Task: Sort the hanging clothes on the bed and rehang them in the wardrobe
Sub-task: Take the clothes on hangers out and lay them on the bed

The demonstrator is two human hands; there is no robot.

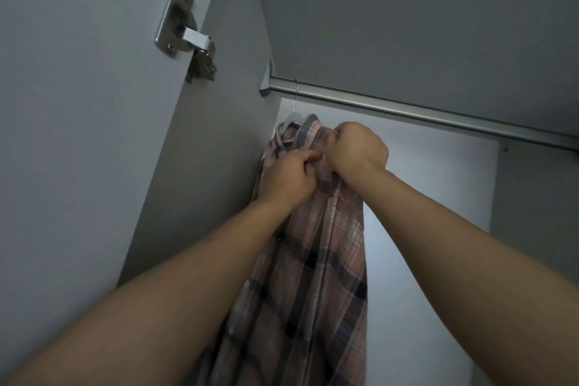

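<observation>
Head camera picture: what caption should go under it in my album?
Both hands grip a plaid shirt hanging from the wardrobe rail.

Shirt (316, 260) on hanger (289, 121), hooked at rail's (438, 113) left end — just beside side wall (219, 166); hinge (188, 37) further left.

Below the hands (322, 163), plaid shirt (316, 276) hem cut off by bottom edge; hanger (289, 121) mostly buried under collar.
</observation>
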